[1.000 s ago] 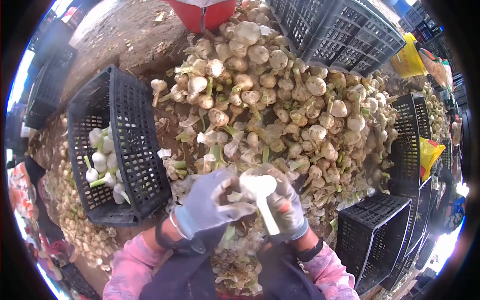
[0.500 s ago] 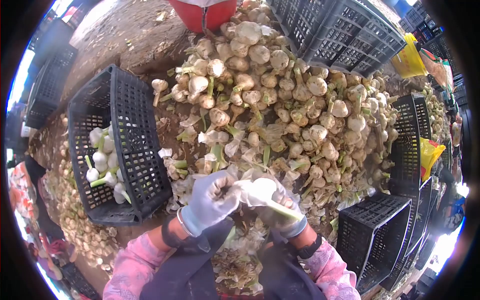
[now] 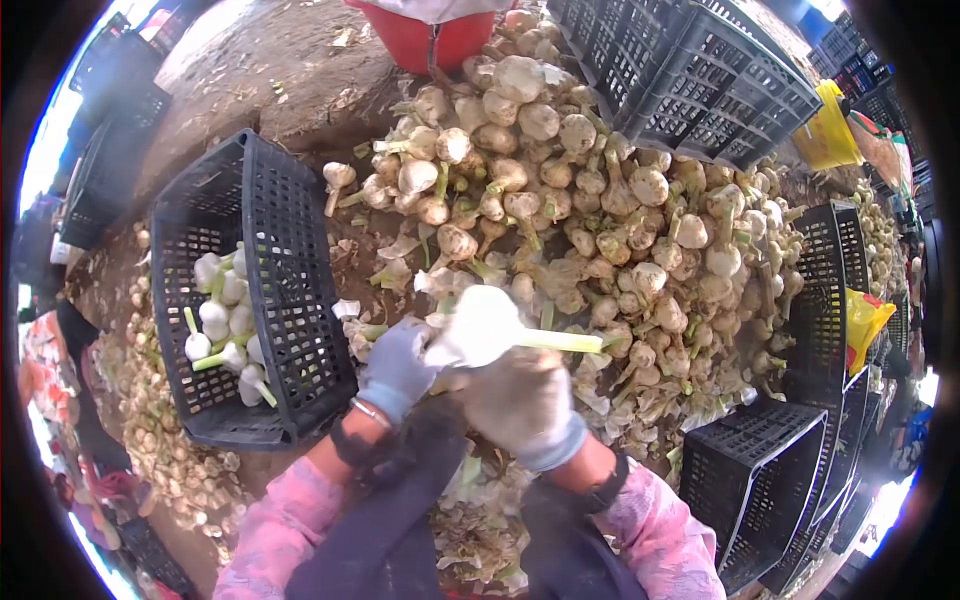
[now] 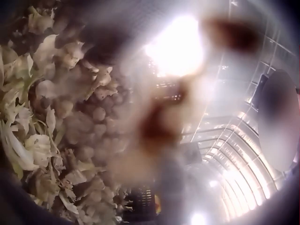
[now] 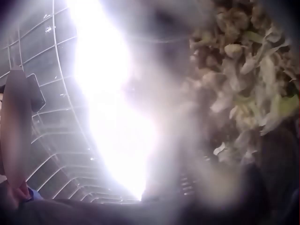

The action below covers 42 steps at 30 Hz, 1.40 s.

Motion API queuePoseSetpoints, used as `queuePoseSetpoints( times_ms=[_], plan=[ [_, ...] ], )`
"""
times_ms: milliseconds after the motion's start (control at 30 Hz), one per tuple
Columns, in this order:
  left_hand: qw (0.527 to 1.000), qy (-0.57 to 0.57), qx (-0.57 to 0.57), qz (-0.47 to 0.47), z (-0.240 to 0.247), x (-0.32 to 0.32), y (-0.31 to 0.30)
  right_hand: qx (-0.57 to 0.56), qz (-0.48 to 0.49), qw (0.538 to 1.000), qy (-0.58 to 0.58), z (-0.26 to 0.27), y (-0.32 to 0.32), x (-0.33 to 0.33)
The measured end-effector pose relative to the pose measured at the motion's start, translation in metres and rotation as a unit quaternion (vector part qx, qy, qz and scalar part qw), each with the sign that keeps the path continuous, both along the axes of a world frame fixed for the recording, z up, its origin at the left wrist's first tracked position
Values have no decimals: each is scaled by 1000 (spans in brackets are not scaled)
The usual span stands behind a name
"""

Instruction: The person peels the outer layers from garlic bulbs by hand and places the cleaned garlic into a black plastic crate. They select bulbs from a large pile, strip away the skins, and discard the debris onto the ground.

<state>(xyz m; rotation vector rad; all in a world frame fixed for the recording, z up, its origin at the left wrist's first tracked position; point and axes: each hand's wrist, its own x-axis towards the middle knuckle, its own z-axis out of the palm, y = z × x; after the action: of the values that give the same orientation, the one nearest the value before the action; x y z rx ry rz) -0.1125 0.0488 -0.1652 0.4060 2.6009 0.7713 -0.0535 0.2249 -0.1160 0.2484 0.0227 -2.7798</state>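
I work at a farm produce-handling site: a heap of garlic (image 3: 600, 230) with stalks attached lies directly on bare earth (image 3: 270, 70). Black slatted crates (image 3: 760, 490) stand stacked around the heap. An arched roof frame (image 4: 243, 154) spans overhead in the left wrist view.

Peeled white garlic bulb (image 3: 482, 325), blurred, held above pile; pale green stalk (image 3: 560, 342) pointing right, apparently horizontal.

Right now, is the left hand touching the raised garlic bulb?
Touching. In the head view the left hand pinches the garlic bulb at its left side, with no gap.
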Motion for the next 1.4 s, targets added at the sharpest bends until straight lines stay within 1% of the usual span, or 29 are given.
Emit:
queuePoseSetpoints(
  times_ms=[67,100,133,167,200,233,267,300,333,400,467,533,567,667,700,733,767,800,833,867,933,967,1067,1100,1133,1200,1233,1333,1400],
  plan=[
    [981,27,150,124,-24,-1,12,50,18,998,17,44,-43,-22],
    [988,55,81,116,-24,-14,20,17,93,989,114,40,-76,-39],
    [991,82,12,104,-24,-26,27,162,75,956,234,48,-88,-47],
    [986,105,33,124,-30,-41,36,303,36,891,336,56,-99,-55],
    [980,128,54,144,-40,-57,43,581,-95,695,414,81,-99,-58],
    [970,179,30,159,-69,-73,48,589,-63,683,427,88,-79,-67],
    [957,229,6,180,-90,-88,53,604,-70,683,405,83,-63,-67],
    [972,166,-28,166,-79,-101,61,613,-39,704,357,74,-47,-63],
    [975,125,-33,182,-72,-110,70,622,-9,721,306,63,-32,-56],
    [976,41,-42,209,-67,-123,87,686,-27,696,213,34,-15,-36],
    [972,26,-86,218,-71,-124,95,641,51,758,112,15,1,-20],
    [967,29,-122,223,-71,-121,99,531,88,842,-24,-8,15,-9],
    [971,16,-105,213,-74,-118,97,557,101,822,-58,-30,21,-4],
    [985,24,-7,173,-90,-107,79,380,23,922,-73,-56,40,6],
    [984,43,54,164,-88,-97,73,355,79,924,-121,-62,50,3],
    [979,68,124,147,-85,-84,67,333,74,927,-155,-64,55,2],
    [971,86,185,122,-73,-66,62,309,67,930,-191,-61,58,1],
    [959,128,245,64,-49,-45,56,283,63,930,-227,-61,61,0],
    [950,114,290,19,-24,-24,54,246,95,940,-217,-64,67,1],
    [936,101,336,-23,-3,-9,53,230,75,951,-191,-59,65,1],
    [923,139,294,-205,21,4,53,201,40,969,-136,-44,55,2],
    [923,160,268,-226,21,12,53,207,30,974,-89,-45,56,8],
    [929,98,332,-135,31,25,62,386,-50,921,-27,-39,49,19],
    [929,49,349,-115,23,27,63,402,-110,908,-36,-51,42,23],
    [927,8,365,-90,20,29,64,433,-102,895,-38,-54,43,25],
    [915,-73,394,-40,18,30,66,493,-85,865,-41,-44,45,20],
    [907,-92,410,-29,19,32,66,539,-84,838,-12,-32,48,22],
    [866,-164,472,9,15,36,64,611,-40,791,11,-24,54,18],
    [833,-208,511,49,19,39,64,612,-36,790,21,-32,55,22]
  ],
)
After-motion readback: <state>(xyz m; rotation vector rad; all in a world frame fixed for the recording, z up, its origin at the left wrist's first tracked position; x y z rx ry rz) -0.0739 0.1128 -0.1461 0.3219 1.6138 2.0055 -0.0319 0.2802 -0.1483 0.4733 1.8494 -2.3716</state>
